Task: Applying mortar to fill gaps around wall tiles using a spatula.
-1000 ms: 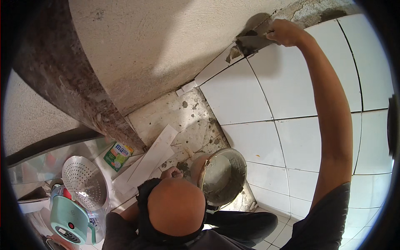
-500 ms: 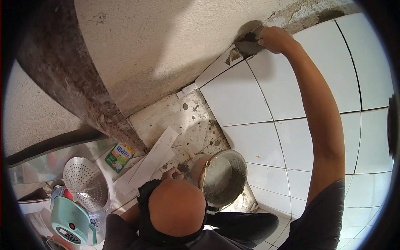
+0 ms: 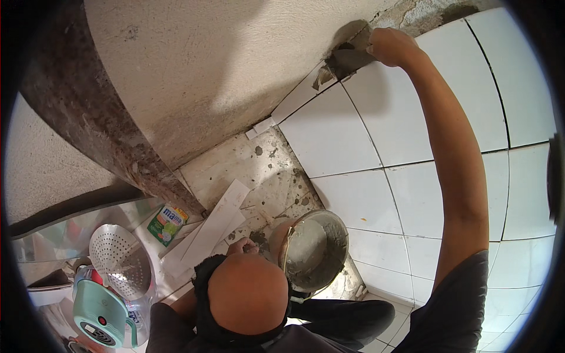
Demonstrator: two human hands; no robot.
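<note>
Out at the far right, my right hand is closed round what looks like a trowel, its handle hidden in the fist. The dark grey blade lies against the wall at the upper end of a narrow strip of white tile, over a mortar-smeared gap. My left hand is low near the floor, left of the bucket, fingers curled; my bare knee covers part of it, and whatever it may hold is hidden. Grey wet mortar fills part of the round bucket beside the knee.
White wall tiles with dark joints cover the right side. Cut tile strips lie on the mortar-spotted floor. Left of them are a green packet, a perforated metal strainer and a mint-green appliance. A rough brown-grey beam runs down the left.
My right hand and the blade have shifted slightly farther away along the wall, toward its upper edge. My left hand stays beside the bucket. The view has drifted slightly.
</note>
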